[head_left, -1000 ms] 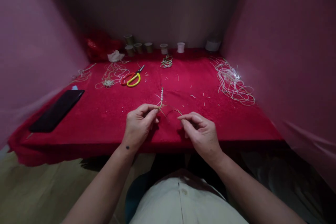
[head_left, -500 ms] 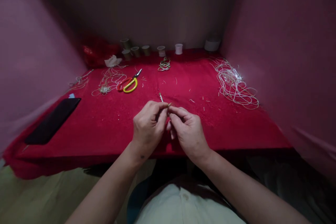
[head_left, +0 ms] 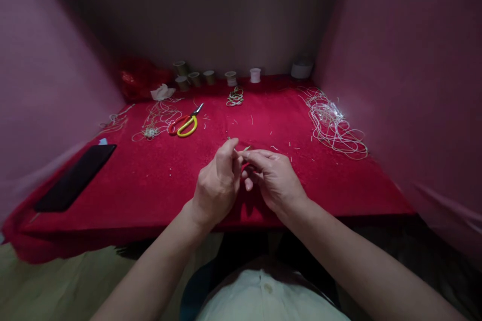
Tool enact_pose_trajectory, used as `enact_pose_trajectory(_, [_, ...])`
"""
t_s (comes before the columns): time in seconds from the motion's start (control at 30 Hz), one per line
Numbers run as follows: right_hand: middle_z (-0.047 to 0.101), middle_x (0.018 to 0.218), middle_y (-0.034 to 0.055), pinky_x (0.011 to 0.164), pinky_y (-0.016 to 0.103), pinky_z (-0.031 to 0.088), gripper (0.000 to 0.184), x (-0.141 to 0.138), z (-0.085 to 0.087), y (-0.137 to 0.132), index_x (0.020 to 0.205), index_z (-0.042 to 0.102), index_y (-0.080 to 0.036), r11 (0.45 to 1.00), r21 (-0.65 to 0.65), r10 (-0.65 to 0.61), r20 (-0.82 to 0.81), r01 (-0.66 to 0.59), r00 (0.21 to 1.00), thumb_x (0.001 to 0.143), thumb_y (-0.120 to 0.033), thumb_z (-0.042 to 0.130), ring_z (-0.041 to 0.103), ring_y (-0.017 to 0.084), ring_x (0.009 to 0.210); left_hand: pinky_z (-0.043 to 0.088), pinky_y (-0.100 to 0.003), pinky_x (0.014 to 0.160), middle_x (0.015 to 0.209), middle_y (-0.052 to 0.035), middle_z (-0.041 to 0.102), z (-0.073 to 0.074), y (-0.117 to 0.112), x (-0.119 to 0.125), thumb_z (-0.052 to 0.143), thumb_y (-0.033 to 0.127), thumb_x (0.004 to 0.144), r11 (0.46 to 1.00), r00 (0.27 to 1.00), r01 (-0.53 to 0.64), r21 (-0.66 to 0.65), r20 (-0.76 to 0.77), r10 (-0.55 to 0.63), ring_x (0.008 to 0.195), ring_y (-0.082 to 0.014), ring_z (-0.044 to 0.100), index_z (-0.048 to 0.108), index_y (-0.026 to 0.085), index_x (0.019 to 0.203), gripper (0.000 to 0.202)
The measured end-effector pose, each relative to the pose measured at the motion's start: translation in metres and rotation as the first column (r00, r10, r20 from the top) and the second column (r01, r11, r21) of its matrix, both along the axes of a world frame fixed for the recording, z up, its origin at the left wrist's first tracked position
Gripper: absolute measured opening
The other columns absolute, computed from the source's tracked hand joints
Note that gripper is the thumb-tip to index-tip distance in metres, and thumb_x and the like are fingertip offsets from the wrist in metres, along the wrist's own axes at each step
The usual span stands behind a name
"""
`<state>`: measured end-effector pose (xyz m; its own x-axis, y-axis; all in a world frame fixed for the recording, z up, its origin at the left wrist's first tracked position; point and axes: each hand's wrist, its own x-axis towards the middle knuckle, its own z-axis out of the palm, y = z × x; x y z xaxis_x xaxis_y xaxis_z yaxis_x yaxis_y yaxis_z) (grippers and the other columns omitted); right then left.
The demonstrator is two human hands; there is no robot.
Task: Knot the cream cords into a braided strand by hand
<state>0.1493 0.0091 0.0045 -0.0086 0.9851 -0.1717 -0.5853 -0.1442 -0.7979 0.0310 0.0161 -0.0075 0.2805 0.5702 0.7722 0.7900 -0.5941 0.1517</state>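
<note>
Over the near middle of a red cloth-covered table [head_left: 150,175], my left hand [head_left: 218,185] and my right hand [head_left: 276,180] meet fingertip to fingertip. Both pinch a short knotted piece of pale cord [head_left: 243,149], of which only a small bit shows between the fingers. The rest of the cord is hidden behind my left hand.
Yellow and red scissors [head_left: 186,124] lie at the left rear beside loose cord [head_left: 154,120]. A big tangle of white cord [head_left: 333,123] lies at the right. Several spools [head_left: 209,77] line the back wall. A small coil [head_left: 235,97] and a black phone [head_left: 75,176] also lie on the cloth.
My hands came together from about a hand's width apart and now touch. The braided cord that stood out beyond my left hand is now mostly hidden.
</note>
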Motion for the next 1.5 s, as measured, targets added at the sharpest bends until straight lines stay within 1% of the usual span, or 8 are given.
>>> enact_pose_trajectory(0.33, [0.059,0.056,-0.0021,0.034,0.019,0.038,0.011,-0.002,-0.006,0.013,0.070,0.064,-0.015,0.992,0.103,-0.081,0.082,0.072,0.993,0.067,-0.024,0.069,0.051,0.008,0.041,0.051,-0.021,0.085,0.111,-0.0094,0.068,0.005,-0.004,-0.008,0.053,0.009,0.086,0.983,0.983,0.183,-0.018,-0.028,-0.184,0.095,-0.0155,0.068,0.048,0.015,0.125,0.040])
enact_pose_trajectory(0.47, [0.057,0.055,-0.0025,0.032,0.019,0.036,0.011,0.002,0.003,0.022,0.068,0.059,-0.016,0.991,0.127,-0.066,0.179,0.044,0.982,0.067,-0.023,0.067,0.050,0.009,0.041,0.053,-0.022,0.076,0.094,-0.0048,0.071,0.025,-0.005,-0.020,0.055,0.015,0.086,0.942,0.965,0.215,-0.256,0.201,-0.166,0.079,-0.0131,0.069,0.060,0.016,0.105,0.019])
enact_pose_trajectory(0.6, [0.060,0.062,-0.0004,0.039,0.021,0.038,0.004,0.007,0.013,0.038,0.069,0.059,-0.016,0.937,0.350,-0.161,0.470,-0.016,0.868,0.072,-0.019,0.059,0.049,0.008,0.044,0.050,-0.020,0.055,0.070,-0.0005,0.067,0.049,0.007,-0.030,0.057,0.026,0.086,0.797,0.883,0.300,-0.523,0.469,-0.024,0.059,-0.0103,0.063,0.064,0.016,0.093,0.014])
enact_pose_trajectory(0.7, [0.065,0.078,0.0035,0.054,0.021,0.044,0.007,0.005,0.021,0.054,0.068,0.061,-0.016,0.790,0.593,-0.363,0.657,-0.154,0.661,0.071,-0.011,0.056,0.057,0.010,0.063,0.044,-0.018,0.045,0.064,0.0007,0.064,0.064,0.025,-0.035,0.065,0.031,0.079,0.648,0.836,0.416,-0.638,0.549,0.003,0.051,-0.0088,0.058,0.065,0.014,0.090,0.020])
enact_pose_trajectory(0.83, [0.056,0.051,-0.0022,0.041,0.018,0.038,0.013,-0.004,0.037,0.068,0.065,0.057,-0.015,0.790,0.462,-0.195,0.812,-0.403,0.550,0.071,-0.006,0.050,0.051,0.008,0.044,0.034,-0.017,0.036,0.051,0.0039,0.056,0.073,0.051,-0.041,0.067,0.031,0.077,0.528,0.806,0.495,-0.690,0.591,0.017,0.038,-0.0057,0.045,0.064,0.013,0.083,0.020])
enact_pose_trajectory(1.0, [0.056,0.044,-0.0054,0.026,0.016,0.031,0.006,-0.015,0.040,0.078,0.069,0.049,-0.018,0.846,0.201,0.275,0.628,-0.493,0.728,0.073,-0.014,0.052,0.045,0.008,0.027,0.031,-0.016,0.034,0.051,0.0019,0.056,0.064,0.071,-0.049,0.068,0.023,0.074,0.425,0.603,0.686,-0.591,0.788,0.122,0.039,-0.0056,0.045,0.062,0.012,0.072,0.012])
enact_pose_trajectory(1.2, [0.058,0.052,-0.0063,0.023,0.015,0.030,0.017,-0.019,0.022,0.086,0.072,0.048,-0.018,0.873,0.182,0.344,0.428,-0.452,0.836,0.074,-0.027,0.063,0.047,0.007,0.030,0.034,-0.014,0.033,0.055,0.0043,0.052,0.053,0.088,-0.050,0.065,0.006,0.070,0.279,0.199,0.903,-0.328,0.892,0.406,0.037,-0.0023,0.044,0.059,0.012,0.071,0.009])
enact_pose_trajectory(1.5, [0.055,0.049,-0.0055,0.022,0.015,0.025,0.019,-0.017,0.003,0.085,0.071,0.054,-0.017,0.912,0.121,0.298,0.460,-0.392,0.836,0.077,-0.032,0.062,0.042,0.006,0.028,0.035,-0.013,0.033,0.058,0.0045,0.053,0.035,0.102,-0.056,0.062,0.004,0.075,0.334,0.104,0.905,-0.263,0.899,0.425,0.036,-0.0008,0.042,0.062,0.009,0.082,0.009])
